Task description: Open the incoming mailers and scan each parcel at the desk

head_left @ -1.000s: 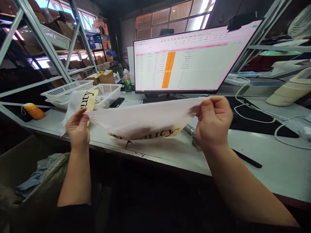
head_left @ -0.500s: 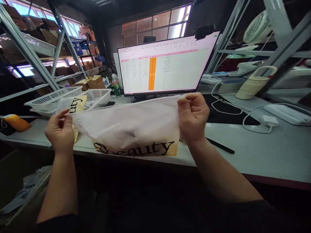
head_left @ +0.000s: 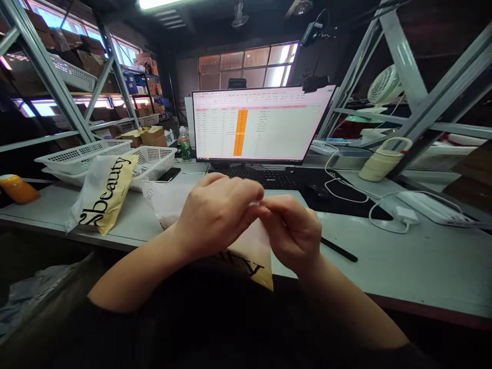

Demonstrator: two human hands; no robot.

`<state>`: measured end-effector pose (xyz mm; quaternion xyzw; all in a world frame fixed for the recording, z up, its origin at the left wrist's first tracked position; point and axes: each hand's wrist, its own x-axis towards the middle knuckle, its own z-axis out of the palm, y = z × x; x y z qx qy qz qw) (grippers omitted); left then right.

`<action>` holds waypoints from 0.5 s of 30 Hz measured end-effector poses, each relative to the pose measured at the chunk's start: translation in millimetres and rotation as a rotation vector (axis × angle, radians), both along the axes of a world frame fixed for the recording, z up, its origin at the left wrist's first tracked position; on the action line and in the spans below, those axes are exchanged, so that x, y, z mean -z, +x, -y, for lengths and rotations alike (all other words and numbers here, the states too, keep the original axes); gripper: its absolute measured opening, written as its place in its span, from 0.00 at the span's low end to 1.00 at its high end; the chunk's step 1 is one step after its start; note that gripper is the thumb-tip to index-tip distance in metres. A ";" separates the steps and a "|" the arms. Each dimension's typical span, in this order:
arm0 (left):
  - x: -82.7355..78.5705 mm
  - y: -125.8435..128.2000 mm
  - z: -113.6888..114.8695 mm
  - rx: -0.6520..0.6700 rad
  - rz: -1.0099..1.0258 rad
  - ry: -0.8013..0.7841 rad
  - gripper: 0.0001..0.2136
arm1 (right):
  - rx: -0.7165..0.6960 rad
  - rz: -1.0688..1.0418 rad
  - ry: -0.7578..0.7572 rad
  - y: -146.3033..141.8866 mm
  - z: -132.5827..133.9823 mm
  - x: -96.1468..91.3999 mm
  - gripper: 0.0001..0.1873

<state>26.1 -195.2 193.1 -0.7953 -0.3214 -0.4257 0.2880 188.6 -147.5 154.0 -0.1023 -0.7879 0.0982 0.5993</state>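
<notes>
A white and yellow plastic bag (head_left: pixel 255 246) with black lettering hangs in front of the desk edge, partly hidden by my arm and hands. My right hand (head_left: pixel 294 230) pinches its top right corner. Close against that hand is my left hand (head_left: pixel 221 212), fingers bent together at the same corner, with its back covering much of the bag. Its fingertips are mostly hidden, but they meet the bag's top edge. On the desk to the left, a second bag of the same print (head_left: pixel 105 189) leans against a white basket.
White perforated baskets (head_left: pixel 82 159) stand at the left, with an orange object (head_left: pixel 17 188) beyond them. A monitor (head_left: pixel 280 128), keyboard (head_left: pixel 265 179) and mouse (head_left: pixel 318 191) are ahead. Right of my hands lie a black stick-like object (head_left: pixel 340 250), a white cable and a power strip (head_left: pixel 434 207).
My left hand has left the bag's left corner and crossed to the right, meeting my right hand. The bag is no longer stretched wide and sags. The camera view has tilted up slightly.
</notes>
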 end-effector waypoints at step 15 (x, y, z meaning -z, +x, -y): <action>49.7 -183.5 -36.9 -0.400 0.281 -0.094 0.12 | 0.250 -0.492 -0.277 51.7 -23.9 -42.7 0.11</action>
